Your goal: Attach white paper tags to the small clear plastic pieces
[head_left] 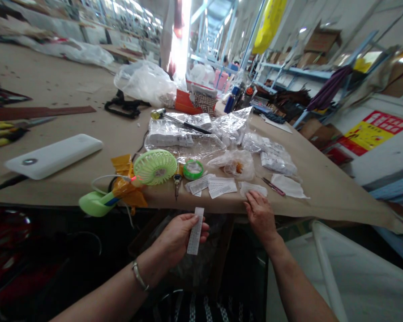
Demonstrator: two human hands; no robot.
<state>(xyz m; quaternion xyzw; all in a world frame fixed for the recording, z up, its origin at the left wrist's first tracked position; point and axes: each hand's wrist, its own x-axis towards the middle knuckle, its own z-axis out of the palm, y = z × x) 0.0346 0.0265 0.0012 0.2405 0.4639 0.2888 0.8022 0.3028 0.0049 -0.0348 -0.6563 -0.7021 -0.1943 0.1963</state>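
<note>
My left hand [184,235] pinches a narrow white printed label strip [195,231] between thumb and fingers, just off the table's front edge. At that edge my right hand [260,214] has its fingers stretched out, the tips resting on a small pile of printed labels [246,188]. Two more label piles, a fanned one [221,187] and a slanted one [200,183], lie to the left of it. A thin dark pen-like tool [273,187] and a white paper sheet [289,185] are to the right.
A green fan [155,167] with taped wires, a green tape roll [192,169] and a screwdriver [177,181] lie near the edge. Behind are plastic-bagged bundles [169,134] and a hammer [184,123]. A white power bank [55,155] sits left. A pale bin [349,273] stands lower right.
</note>
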